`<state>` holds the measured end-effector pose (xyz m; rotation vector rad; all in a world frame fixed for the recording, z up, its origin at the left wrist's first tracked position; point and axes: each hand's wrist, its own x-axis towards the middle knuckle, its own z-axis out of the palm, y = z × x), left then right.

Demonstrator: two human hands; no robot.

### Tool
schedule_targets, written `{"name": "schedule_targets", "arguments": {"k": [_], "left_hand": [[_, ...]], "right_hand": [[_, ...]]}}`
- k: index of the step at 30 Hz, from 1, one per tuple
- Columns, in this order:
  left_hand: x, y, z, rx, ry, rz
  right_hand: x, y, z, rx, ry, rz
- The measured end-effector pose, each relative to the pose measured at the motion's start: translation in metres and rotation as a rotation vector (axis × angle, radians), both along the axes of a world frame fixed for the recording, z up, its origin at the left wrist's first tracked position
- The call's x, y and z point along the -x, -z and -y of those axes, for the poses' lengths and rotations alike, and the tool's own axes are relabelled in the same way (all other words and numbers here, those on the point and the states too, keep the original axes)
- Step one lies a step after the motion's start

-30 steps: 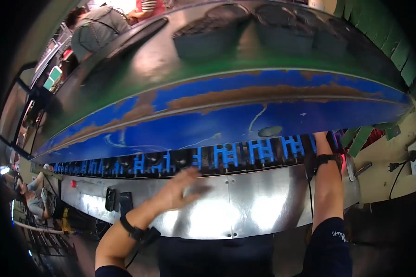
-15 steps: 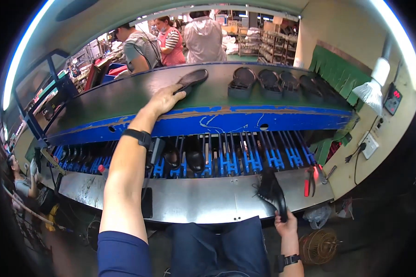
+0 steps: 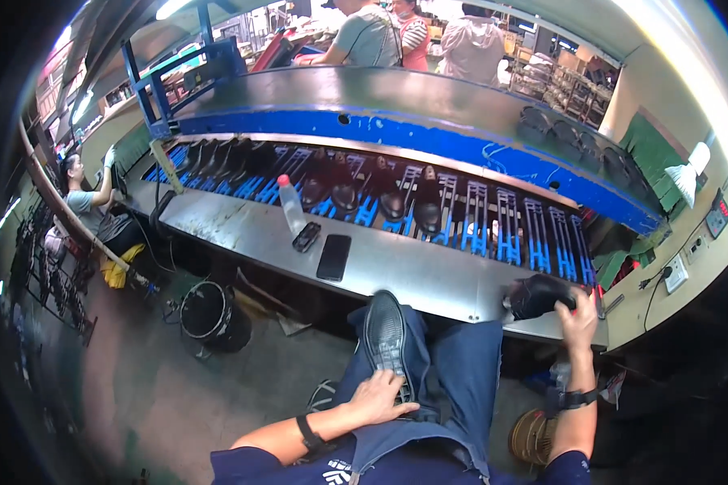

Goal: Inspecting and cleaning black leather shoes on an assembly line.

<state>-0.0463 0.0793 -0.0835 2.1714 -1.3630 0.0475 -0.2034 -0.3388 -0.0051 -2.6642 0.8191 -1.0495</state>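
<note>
A black shoe sole (image 3: 386,323) lies lengthwise over my lap, toe end away from me. My left hand (image 3: 380,398) is closed on its near end, fingers across the top and thumb at the lower side. On the right end of the metal bench a black shoe (image 3: 535,297) lies on its side, partly smeared by motion. My right hand (image 3: 576,318) grips the shoe's right end with bent fingers.
Finished-looking black shoes (image 3: 344,190) sit on blue racks (image 3: 501,222) behind the bench (image 3: 416,283). A phone (image 3: 333,257), a bottle (image 3: 291,206) and a small black object (image 3: 306,236) lie left. Several soles (image 3: 566,133) rest on the upper belt. A black bucket (image 3: 205,311) stands left below.
My left hand has brought the sole from the upper belt down to my lap. My right hand has turned the black shoe sideways at the bench's right end. The view has swung left.
</note>
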Motion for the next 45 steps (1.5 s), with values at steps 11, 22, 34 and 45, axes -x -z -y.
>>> {"name": "schedule_targets", "arguments": {"k": [11, 22, 34, 45], "left_hand": [[-0.173, 0.103, 0.040, 0.239, -0.538, -0.572], [-0.161, -0.016, 0.036, 0.678, 0.352, -1.955], [-0.086, -0.073, 0.069, 0.804, 0.390, -1.874], [-0.048, -0.088, 0.079, 0.461, 0.461, -1.278]], "right_hand": [[-0.019, 0.053, -0.114, -1.244, -0.421, 0.653], [0.049, 0.171, -0.162, -2.077, -0.090, 0.606], [-0.010, 0.042, -0.175, -2.044, -0.696, 0.150], [-0.006, 0.056, -0.190, -1.658, -1.051, 0.029]]}}
